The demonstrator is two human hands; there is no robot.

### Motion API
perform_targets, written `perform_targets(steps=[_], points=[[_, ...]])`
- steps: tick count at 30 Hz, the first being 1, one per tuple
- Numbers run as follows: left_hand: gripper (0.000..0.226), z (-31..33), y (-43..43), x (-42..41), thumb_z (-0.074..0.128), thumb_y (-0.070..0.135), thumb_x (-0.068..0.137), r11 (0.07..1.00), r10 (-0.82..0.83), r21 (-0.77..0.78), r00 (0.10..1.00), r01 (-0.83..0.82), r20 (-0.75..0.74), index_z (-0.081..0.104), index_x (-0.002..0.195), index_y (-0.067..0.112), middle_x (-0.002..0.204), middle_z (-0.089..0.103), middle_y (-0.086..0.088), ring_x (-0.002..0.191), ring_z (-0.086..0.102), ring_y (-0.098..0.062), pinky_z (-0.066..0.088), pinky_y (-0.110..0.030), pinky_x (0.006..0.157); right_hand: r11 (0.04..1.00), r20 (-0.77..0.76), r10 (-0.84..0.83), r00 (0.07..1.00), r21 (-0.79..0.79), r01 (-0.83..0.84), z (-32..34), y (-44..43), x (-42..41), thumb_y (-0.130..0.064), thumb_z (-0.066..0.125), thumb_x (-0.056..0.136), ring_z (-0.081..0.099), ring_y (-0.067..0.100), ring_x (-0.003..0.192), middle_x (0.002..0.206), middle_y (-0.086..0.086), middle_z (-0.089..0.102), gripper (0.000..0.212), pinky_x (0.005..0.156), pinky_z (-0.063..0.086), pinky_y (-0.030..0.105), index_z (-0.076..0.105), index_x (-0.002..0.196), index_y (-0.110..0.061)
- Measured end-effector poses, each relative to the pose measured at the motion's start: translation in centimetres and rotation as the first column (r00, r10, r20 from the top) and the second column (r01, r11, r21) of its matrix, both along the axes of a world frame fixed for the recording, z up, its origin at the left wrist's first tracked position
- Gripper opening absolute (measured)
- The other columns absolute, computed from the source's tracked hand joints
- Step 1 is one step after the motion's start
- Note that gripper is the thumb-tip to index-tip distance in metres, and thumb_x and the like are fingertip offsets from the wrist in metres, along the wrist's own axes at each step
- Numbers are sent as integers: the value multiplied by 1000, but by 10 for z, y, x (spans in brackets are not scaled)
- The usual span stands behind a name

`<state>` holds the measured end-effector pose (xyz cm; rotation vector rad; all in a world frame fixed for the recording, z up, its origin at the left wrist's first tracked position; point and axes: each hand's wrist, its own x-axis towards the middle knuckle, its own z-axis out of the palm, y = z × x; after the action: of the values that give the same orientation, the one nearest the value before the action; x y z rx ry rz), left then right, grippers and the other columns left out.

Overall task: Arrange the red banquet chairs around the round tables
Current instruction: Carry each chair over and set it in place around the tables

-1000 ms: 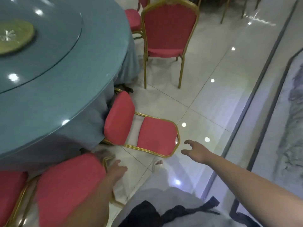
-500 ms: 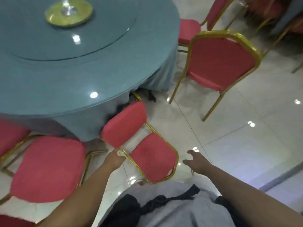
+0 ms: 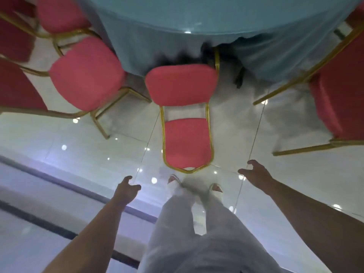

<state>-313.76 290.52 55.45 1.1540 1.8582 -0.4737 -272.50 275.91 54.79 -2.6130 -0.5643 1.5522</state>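
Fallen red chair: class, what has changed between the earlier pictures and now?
The left hand has drawn back from beside the seat and hangs open short of the backrest top; the person has stepped round to face the fallen chair end-on. Unchanged: right hand open, chair lying on the floor, nothing gripped.

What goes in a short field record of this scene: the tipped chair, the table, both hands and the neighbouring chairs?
tipped chair: red, on its back on the floor, backrest top nearest the person
table: round, blue-green cloth, just beyond it
left hand: open, empty, left of the backrest, apart
right hand: open, empty, right of the backrest, apart
left neighbour chair: standing
right neighbour chair: standing
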Motion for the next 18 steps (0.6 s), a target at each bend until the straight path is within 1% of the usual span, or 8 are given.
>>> perform_targets(steps=[1,4,8,10,13,15,17,18], points=[[59,-13,-9,3,64,16,87,1000,14,3,1000,-14,6,42,142,13,100,57,-15,85,60,-31,46,-35,78,999,-2,45,999,-17,-45,-12,-1,-2,-37,69,86,58,25,94,119,12,56,66,69,43,28,43,142,-15],[61,-70,-25,10,62,19,88,999,54,6,998,-54,36,40,145,19,122,58,-17,79,51,-22,39,-29,74,975,-32,218,975,-43,-219,-61,3,-16,-41,68,84,53,33,119,138,15,48,72,94,47,38,38,145,-19],[68,-163,-37,18,62,22,86,988,142,-63,988,-138,65,34,148,24,99,59,-8,69,55,-16,41,-29,65,948,-71,309,949,-57,-313,-137,15,-38,-44,69,84,37,32,138,152,13,34,82,109,36,42,28,152,-22],[72,-199,-37,25,62,23,86,980,175,-111,982,-167,67,29,150,25,109,59,-10,77,54,-19,40,-29,71,965,-93,251,964,-61,-257,-163,25,-46,-44,72,83,35,28,140,157,11,27,91,108,35,38,21,155,-24],[75,-241,-33,33,62,24,88,972,188,-162,978,-172,88,23,153,25,137,51,-15,103,51,-28,39,-32,83,996,-160,81,984,-29,-87,-193,48,-50,-39,77,81,54,6,124,160,8,21,102,88,42,18,10,157,-31],[74,-275,-25,38,62,25,89,965,211,-175,974,-194,84,25,152,24,142,48,-16,116,51,-33,41,-35,89,999,-186,-4,983,-32,-2,-224,67,-45,-39,79,78,49,18,131,159,7,26,108,92,40,27,5,156,-35],[71,-313,-14,42,64,27,88,939,320,-157,945,-306,73,30,150,23,140,49,-16,122,49,-35,41,-36,91,996,-229,-70,971,-65,57,-266,88,-42,-41,81,75,48,28,130,153,8,36,115,102,40,38,-1,156,-36],[70,-335,-9,45,64,29,88,913,394,-144,916,-381,77,32,149,24,140,49,-15,123,48,-35,41,-37,93,994,-241,-89,966,-80,71,-292,99,-40,-43,82,74,50,29,127,148,9,40,119,102,41,41,-4,156,-35]])
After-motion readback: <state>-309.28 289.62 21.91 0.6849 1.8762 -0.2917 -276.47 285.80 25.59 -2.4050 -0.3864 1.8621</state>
